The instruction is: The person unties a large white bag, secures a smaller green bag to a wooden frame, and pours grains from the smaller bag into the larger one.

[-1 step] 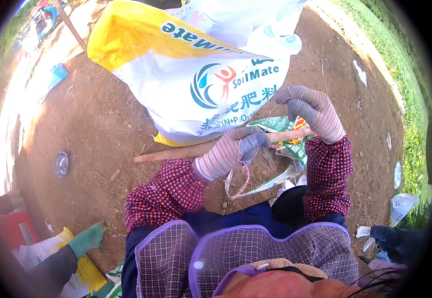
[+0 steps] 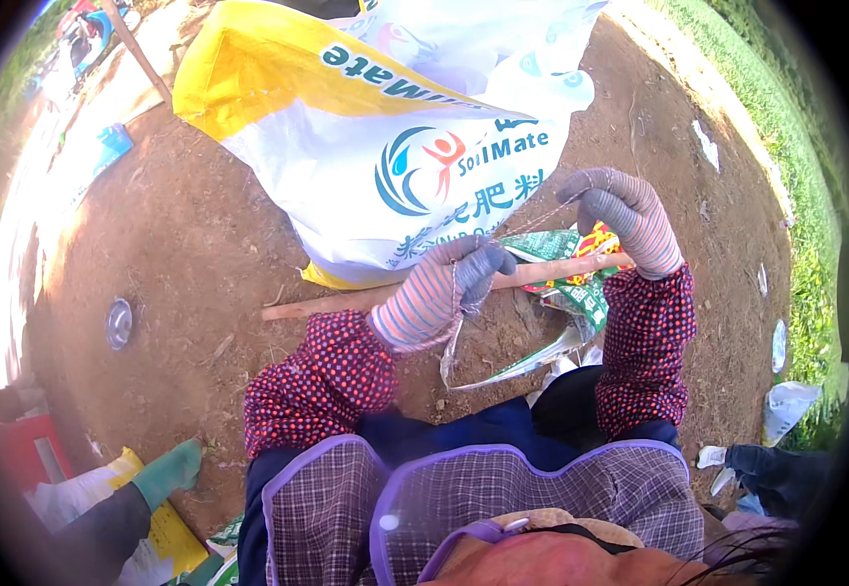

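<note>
Both my hands wear striped, grey-fingered gloves. My left hand is closed, its fingers pinching a thin twine. Up and to the right, my right hand is closed on the other end, so the twine runs between them. A loose end hangs below the left hand. Behind the hands, a long wooden stick slants slightly upward to the right; the left hand hides part of it. Just beyond lies a large white and yellow woven sack, printed and crumpled. A green printed bag is partly under the stick.
Bare brown soil surrounds me. A small metal bowl sits at left. Another person's green-covered foot is at lower left, near a red stool. A shoe shows at lower right. Grass borders the right side.
My left hand has shifted slightly left and my right hand slightly right. The twine now shows stretched between them.
</note>
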Motion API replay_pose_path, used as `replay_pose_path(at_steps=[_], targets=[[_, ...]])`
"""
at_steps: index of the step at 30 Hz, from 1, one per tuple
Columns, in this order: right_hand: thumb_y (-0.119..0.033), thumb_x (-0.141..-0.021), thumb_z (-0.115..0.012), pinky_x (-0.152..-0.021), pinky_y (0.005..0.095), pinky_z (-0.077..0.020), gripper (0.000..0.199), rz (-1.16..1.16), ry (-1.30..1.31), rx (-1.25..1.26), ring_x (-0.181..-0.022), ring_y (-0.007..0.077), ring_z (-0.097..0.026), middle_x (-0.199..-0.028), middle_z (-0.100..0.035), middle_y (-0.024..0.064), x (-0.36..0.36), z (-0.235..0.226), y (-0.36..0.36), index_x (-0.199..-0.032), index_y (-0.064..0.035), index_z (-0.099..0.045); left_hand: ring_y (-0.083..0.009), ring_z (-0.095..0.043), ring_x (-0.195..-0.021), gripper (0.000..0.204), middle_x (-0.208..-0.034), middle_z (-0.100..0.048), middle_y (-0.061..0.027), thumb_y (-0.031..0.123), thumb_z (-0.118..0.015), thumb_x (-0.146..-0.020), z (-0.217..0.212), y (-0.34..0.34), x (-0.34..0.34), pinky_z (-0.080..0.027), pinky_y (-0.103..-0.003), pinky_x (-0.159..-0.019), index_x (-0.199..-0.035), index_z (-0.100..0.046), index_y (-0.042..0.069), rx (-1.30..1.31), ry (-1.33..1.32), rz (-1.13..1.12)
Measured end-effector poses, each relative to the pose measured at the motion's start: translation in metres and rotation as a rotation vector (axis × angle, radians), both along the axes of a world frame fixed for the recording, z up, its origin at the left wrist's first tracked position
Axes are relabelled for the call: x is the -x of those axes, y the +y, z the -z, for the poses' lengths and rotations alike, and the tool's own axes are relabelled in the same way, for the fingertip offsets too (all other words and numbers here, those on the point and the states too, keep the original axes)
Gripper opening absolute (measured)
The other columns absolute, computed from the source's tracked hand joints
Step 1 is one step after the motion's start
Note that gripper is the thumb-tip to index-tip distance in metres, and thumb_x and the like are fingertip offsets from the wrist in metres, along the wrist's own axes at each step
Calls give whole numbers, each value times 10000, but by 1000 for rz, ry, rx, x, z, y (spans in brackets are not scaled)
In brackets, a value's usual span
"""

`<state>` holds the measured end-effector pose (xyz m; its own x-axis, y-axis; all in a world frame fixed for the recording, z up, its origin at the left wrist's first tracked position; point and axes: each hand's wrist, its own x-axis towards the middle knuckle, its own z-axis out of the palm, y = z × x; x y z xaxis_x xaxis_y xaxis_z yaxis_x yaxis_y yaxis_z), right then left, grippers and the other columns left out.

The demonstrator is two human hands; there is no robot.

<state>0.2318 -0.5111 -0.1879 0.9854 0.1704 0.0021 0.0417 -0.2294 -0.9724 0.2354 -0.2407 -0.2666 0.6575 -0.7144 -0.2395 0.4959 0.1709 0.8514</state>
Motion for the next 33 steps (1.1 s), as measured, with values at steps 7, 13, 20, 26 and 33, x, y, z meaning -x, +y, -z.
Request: replay_pose_path(at_steps=[7,13,20,26,33], targets=[[-263,-939,-630,-666,286,-514,260,44,-97,-295,-727,155,-634,-864,-674,73,-27,41,-84,-988,-11,-669,-22,-416,-590,225,-733,-531,61,246,-579,-1002,3,17,-17,-333,-179,-526,-1006,-662,37,199,-79,-184],[-274,-951,-632,-641,291,-505,267,438,-194,-603,-680,152,-606,-835,-651,30,-43,57,-138,-1095,-50,-643,-43,-453,-648,203,-764,-551,30,190,-574,-988,8,11,-20,-370,-194,-574,-1026,-670,14,-2,-205,-283],[-262,-921,-666,-656,273,-503,337,737,-426,-236,-711,127,-610,-976,-677,56,-20,13,-89,-1170,-36,-655,-122,-590,-695,264,-790,-656,-25,231,-600,-971,28,-13,-20,-467,-276,-636,-1076,-701,11,-329,-796,-361],[-482,-736,-820,-659,218,-530,1008,-339,5,-425,-815,80,-624,-1394,-506,147,-15,38,39,-1516,-107,-303,-306,-673,-798,198,-866,-691,-132,185,-673,-886,-15,-9,-8,-521,-374,-722,-1014,-709,38,-265,-1101,-248],[-154,-763,-828,-1063,379,-400,937,-650,462,-355,-1300,232,-445,-1389,-468,104,26,69,115,-1500,-29,-263,-295,-662,-732,198,-817,-679,-112,122,-736,-799,-17,7,-15,-507,-393,-654,-981,-697,57,-305,-1517,-722]])
